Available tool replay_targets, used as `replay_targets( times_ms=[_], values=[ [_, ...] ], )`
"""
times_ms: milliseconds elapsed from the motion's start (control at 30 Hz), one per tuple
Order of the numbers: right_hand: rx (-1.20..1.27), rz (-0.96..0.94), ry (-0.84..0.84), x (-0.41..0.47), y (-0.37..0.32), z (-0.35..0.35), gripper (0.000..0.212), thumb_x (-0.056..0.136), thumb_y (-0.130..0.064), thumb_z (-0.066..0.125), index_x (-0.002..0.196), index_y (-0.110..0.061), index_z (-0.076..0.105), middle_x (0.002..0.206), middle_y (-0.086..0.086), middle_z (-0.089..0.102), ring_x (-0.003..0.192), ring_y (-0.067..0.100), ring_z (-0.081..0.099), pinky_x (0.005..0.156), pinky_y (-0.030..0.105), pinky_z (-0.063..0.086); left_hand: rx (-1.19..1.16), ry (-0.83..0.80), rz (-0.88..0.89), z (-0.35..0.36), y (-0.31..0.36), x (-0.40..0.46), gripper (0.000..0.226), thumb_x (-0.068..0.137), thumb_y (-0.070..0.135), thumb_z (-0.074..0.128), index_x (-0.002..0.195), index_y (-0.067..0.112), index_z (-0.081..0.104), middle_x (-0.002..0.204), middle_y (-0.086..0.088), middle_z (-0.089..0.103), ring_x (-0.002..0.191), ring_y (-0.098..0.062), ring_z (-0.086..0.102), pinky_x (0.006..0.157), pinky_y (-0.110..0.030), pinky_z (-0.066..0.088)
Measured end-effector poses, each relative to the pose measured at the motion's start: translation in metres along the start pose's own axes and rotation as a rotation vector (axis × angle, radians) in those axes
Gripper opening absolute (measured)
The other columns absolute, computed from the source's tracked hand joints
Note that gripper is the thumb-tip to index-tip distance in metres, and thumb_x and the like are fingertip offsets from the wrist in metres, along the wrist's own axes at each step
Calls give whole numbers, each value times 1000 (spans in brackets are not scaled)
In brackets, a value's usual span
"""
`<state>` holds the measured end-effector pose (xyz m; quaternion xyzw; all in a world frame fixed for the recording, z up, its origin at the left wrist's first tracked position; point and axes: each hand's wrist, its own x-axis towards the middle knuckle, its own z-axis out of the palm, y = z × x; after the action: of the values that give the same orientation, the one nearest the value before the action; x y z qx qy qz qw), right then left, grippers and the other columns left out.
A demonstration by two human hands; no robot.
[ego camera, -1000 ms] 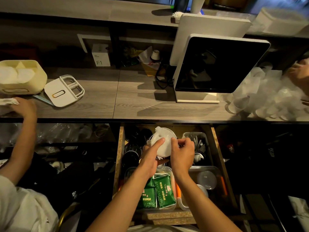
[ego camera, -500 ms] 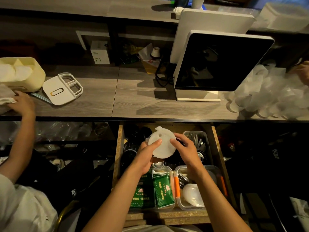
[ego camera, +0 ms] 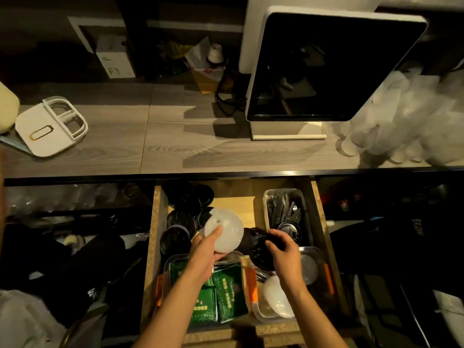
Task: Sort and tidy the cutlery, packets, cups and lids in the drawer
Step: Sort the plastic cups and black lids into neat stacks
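While over drawer (ego camera: 150, 247) — left hand (ego camera: 204, 254) grips white lid (ego camera: 226, 233) | right hand (ego camera: 283, 252) seemingly clasps black lids (ego camera: 258, 249)

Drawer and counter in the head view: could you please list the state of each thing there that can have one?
drawer: pulled open
white lid: lifted, held in left hand
black lids: stacked, held in right hand
green packets: lying in clear tray
black cutlery: in clear tub at back right
screen: dark, off

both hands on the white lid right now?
No. Only the left hand holds the white lid; the right hand grips black lids.
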<state>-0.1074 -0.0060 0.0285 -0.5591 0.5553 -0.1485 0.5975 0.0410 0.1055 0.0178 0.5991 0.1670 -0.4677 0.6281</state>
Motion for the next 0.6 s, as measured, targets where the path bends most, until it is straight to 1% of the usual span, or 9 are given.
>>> replay_targets(
  times_ms=[33, 100, 167, 233, 300, 367, 433, 467, 600],
  values=[
    [-11, 12, 52, 7, 3, -7, 37, 90, -2, 64, 122, -21, 64, 115, -4, 66, 107, 14, 63, 93, 40, 55, 19, 2, -6, 2, -1, 8, 33, 94, 20, 66, 123, 15, 50, 124, -8, 55, 101, -23, 60, 71, -39, 59],
    [-53, 10, 132, 28, 8, -19, 40, 89, -5, 66, 126, -19, 62, 120, -2, 64, 113, 18, 61, 97, 44, 53, 58, 5, -10, 14, -2, 25, 33, 93, 21, 67, 121, 15, 51, 121, -8, 56, 102, -24, 60, 75, -41, 60],
    [-53, 15, 147, 51, 9, -27, 34, 91, -4, 62, 121, -21, 65, 118, 5, 67, 113, 23, 63, 95, 49, 54, 86, -1, 2, 30, -1, 46, 25, 94, 18, 65, 116, 16, 54, 116, -7, 58, 99, -22, 60, 74, -40, 58],
    [-78, 1, 155, 75, 7, -32, 34, 92, -2, 55, 118, -21, 66, 115, 7, 68, 112, 23, 63, 96, 48, 54, 137, 6, 13, 50, -2, 71, 22, 97, 16, 61, 117, 14, 53, 114, -8, 58, 99, -22, 60, 70, -36, 56],
    [-108, -27, 160, 95, 5, -35, 34, 93, -2, 53, 116, -22, 68, 114, 5, 69, 111, 22, 63, 97, 48, 53, 190, 23, 20, 66, -8, 96, 26, 98, 15, 59, 123, 11, 51, 120, -12, 58, 104, -26, 59, 66, -33, 54],
    [-116, -37, 165, 117, 10, -37, 32, 93, -3, 57, 110, -28, 69, 110, 4, 70, 107, 21, 65, 95, 49, 54, 263, 52, 43, 78, -22, 124, 33, 97, 15, 61, 129, 9, 52, 128, -14, 58, 110, -29, 59, 65, -31, 54],
    [-88, -11, 190, 134, 14, -38, 32, 93, -4, 58, 103, -33, 68, 106, 3, 71, 103, 20, 67, 94, 48, 55, 312, 86, 70, 86, -34, 146, 37, 97, 16, 62, 132, 9, 52, 130, -13, 56, 114, -30, 58, 71, -33, 57],
    [-71, -7, 192, 141, 15, -39, 33, 94, -4, 58, 102, -35, 67, 106, 2, 71, 103, 19, 67, 94, 47, 55, 327, 101, 78, 89, -40, 157, 38, 97, 16, 62, 133, 10, 52, 131, -12, 55, 115, -29, 56, 73, -34, 58],
    [-56, -32, 172, 164, 23, -43, 33, 94, -4, 59, 105, -35, 66, 111, 0, 69, 109, 17, 65, 98, 45, 53, 326, 157, 80, 95, -57, 194, 43, 95, 15, 64, 137, 11, 53, 135, -10, 53, 117, -28, 54, 71, -32, 59]
  ],
)
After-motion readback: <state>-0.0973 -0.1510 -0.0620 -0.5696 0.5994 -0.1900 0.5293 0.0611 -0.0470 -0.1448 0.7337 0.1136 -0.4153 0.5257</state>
